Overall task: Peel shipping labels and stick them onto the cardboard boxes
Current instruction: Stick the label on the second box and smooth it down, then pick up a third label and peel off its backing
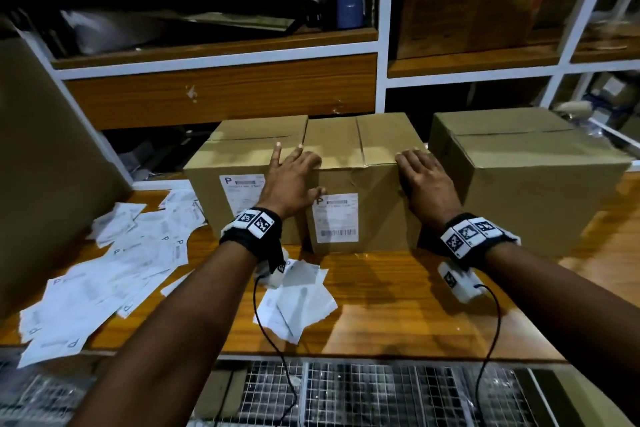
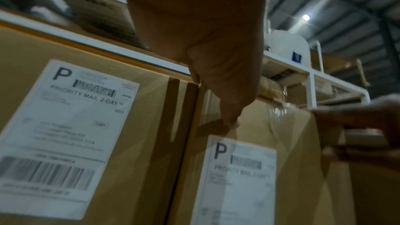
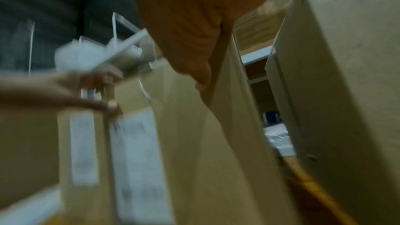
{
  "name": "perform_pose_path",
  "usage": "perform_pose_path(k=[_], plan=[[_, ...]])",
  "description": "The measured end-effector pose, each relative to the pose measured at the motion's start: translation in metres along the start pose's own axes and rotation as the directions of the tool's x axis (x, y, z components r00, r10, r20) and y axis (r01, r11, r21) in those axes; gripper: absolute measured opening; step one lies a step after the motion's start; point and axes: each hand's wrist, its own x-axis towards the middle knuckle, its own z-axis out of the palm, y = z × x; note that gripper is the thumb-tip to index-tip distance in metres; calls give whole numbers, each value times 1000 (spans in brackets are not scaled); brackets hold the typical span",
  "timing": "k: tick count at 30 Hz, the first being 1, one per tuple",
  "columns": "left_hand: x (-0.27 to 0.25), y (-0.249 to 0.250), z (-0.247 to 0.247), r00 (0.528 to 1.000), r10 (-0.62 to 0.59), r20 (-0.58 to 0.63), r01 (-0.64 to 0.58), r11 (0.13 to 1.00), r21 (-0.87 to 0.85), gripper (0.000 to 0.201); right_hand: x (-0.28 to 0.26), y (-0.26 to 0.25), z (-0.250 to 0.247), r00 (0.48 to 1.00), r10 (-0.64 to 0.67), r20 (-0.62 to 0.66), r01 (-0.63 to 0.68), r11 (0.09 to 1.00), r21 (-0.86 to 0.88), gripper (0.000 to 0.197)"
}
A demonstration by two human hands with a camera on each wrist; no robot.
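As both hands (image 1: 292, 180) (image 1: 424, 180) flank middle box (image 1: 360, 163), label (image 1: 335, 217) sits below grip.

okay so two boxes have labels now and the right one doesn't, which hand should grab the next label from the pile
Left, probably. The loose labels lie on the table's left side, nearest the left hand, which rests on the middle box. The right hand rests on that box's right corner, beside the unlabelled box, so it could steady it.

Matt brown cardboard boxes (image 1: 360, 163) with white paper labels (image 1: 335, 217); glossy wood-look table (image 1: 398, 305), perhaps laminate.
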Motion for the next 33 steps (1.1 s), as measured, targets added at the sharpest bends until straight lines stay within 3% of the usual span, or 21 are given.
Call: perform_pose_path(k=[2, 4, 6, 8, 9, 11, 13, 17, 22, 26, 28, 31, 33], plan=[[-6, -8, -2, 1000, -2, -15, 0, 992, -128, 62, -1, -7, -5, 999, 41, 11, -41, 999, -11, 67], [-20, -22, -8, 989, -28, -142, -13, 959, -283, 55, -8, -21, -10, 994, 78, -83, -76, 997, 25, 59], [-43, -38, -14, 927, -77, -368, -55, 940, -336, 29, -19, -45, -10, 963, 74, -260, -48, 994, 103, 41], [-73, -62, -13, 867, -138, -479, -55, 929, -367, 16, -31, -75, 0, 950, 59, -308, -6, 985, 170, 21], [-88, -76, -11, 881, -185, -436, -14, 909, -416, 21, -35, -92, 6, 971, 77, -227, -24, 973, 231, 16], [-114, -100, -1, 936, -300, -182, 161, 827, -538, 26, -43, -119, 22, 982, 167, 91, -188, 923, 336, 17], [-139, -128, 15, 937, -333, 101, 320, 710, -627, 27, -52, -143, 46, 902, 224, 368, -344, 890, 301, 28], [-178, -164, 43, 888, -297, 352, 458, 644, -613, 24, -71, -180, 87, 746, 308, 591, -515, 829, 217, 70], [-203, -154, 77, 822, -277, 497, 548, 620, -561, 27, -84, -205, 110, 640, 392, 661, -603, 790, 116, 92], [-208, -125, 98, 810, -299, 504, 572, 593, -567, 37, -94, -211, 119, 625, 469, 625, -708, 678, 199, 93], [-209, -113, 104, 800, -318, 510, 586, 598, -547, 39, -99, -210, 119, 614, 493, 616, -737, 637, 225, 73], [-208, -98, 108, 795, -373, 478, 598, 610, -520, 43, -105, -196, 110, 579, 551, 600, -795, 545, 267, 26], [-205, -88, 107, 791, -403, 460, 603, 641, -475, 51, -110, -181, 100, 544, 619, 567, -832, 485, 269, 17]])
